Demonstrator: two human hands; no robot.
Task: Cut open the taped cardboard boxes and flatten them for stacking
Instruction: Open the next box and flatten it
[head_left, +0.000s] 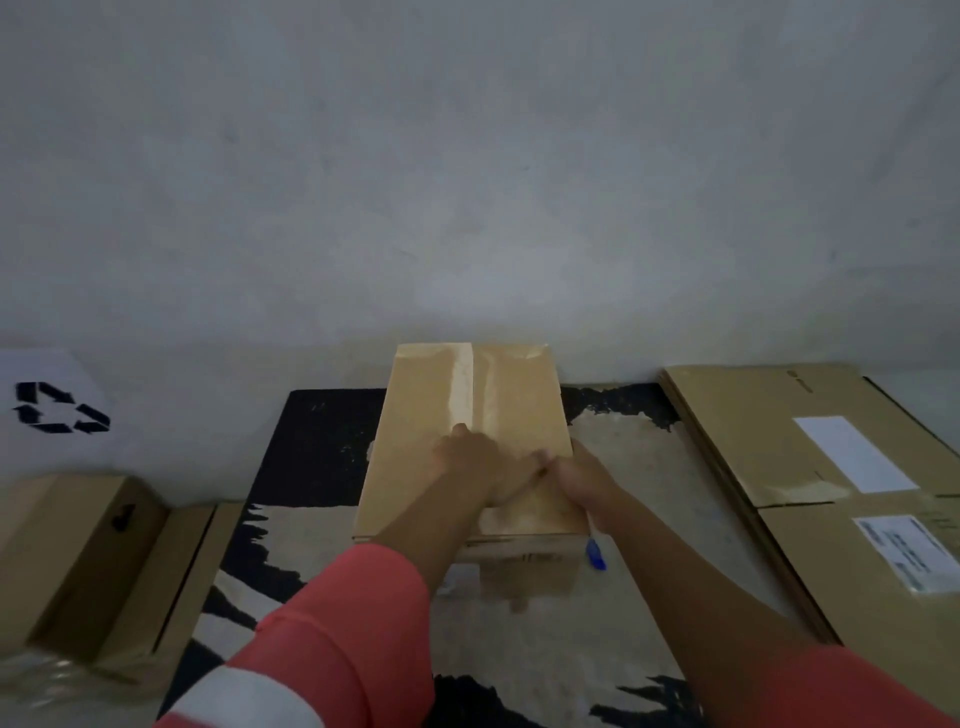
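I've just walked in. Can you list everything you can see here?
taped cardboard box: one, tan, centre, on the rug
rug: one, black and beige, on the floor
flattened cardboard stack: one, tan with white labels, right
cardboard boxes: at least two, tan, left
recycling sign: one, white with black symbol, far left
blue tool: one, at the box's near right corner; unclear whether held
left hand: one, on the box top
right hand: one, at the box's right edge

Bare mat (311, 457) lies open both sides of the box (467, 395); wall (467, 182) blocks behind, flat stack (769, 447) lines the mat's right edge, 2 cartons (88, 551) its left.
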